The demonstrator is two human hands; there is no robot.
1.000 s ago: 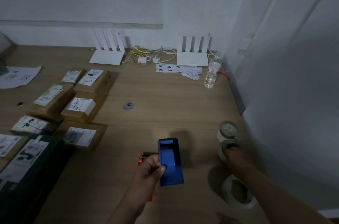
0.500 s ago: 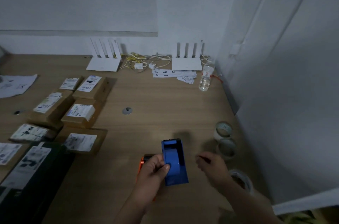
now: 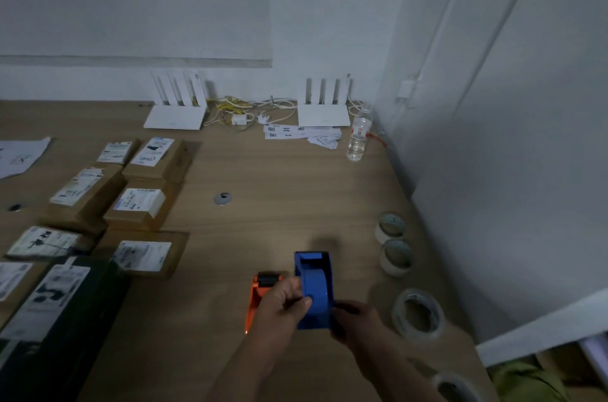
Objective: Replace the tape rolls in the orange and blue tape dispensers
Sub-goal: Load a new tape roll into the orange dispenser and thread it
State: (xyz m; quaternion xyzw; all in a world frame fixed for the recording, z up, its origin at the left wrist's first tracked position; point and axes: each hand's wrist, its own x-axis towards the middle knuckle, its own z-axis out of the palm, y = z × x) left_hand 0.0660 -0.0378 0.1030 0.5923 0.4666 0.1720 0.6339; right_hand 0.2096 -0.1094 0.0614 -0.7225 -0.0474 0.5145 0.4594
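A blue tape dispenser (image 3: pixel 315 286) stands upright on the wooden table near its front. My left hand (image 3: pixel 283 306) grips its left side with the thumb on the round cover. My right hand (image 3: pixel 357 319) holds its lower right side. The orange tape dispenser (image 3: pixel 260 293) lies just left of the blue one, partly hidden behind my left hand. Two small tape rolls (image 3: pixel 391 225) (image 3: pixel 396 256) stand near the right edge. A larger clear tape roll (image 3: pixel 418 314) lies flat closer to me, and another roll (image 3: pixel 455 387) shows at the bottom edge.
Several labelled cardboard boxes (image 3: pixel 138 207) fill the left side, with a dark box (image 3: pixel 49 309) at the near left. Two white routers (image 3: pixel 177 105) (image 3: pixel 324 105), cables, paper slips and a water bottle (image 3: pixel 358 135) sit at the back. A wall (image 3: pixel 493 171) borders the table's right edge.
My right hand left the tape rolls at the right and moved over to the blue dispenser, now holding its right side. My left hand kept its grip on the dispenser.
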